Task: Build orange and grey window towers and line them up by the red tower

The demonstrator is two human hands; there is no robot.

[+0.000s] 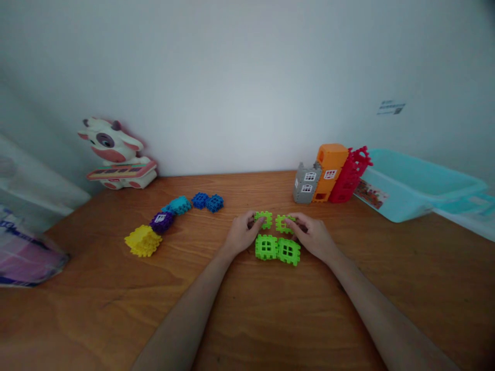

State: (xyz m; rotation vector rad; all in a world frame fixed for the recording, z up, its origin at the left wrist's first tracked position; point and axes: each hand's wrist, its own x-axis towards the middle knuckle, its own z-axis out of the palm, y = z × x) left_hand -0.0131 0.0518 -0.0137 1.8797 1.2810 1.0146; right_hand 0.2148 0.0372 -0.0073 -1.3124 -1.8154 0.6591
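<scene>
Wooden bench: left hand pinching lime frame, right hand pinching second lime frame, gap between; window blocks just nearer.

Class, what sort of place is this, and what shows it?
Probably an indoor play area: it has a brown wooden tabletop, a white and pink cow-shaped toy and bright green square plastic building pieces.

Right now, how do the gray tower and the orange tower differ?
The gray tower is shorter; the orange tower rises higher. The gray tower shows two windows on its front; the orange tower shows one. Both stand upright on the table.
</scene>
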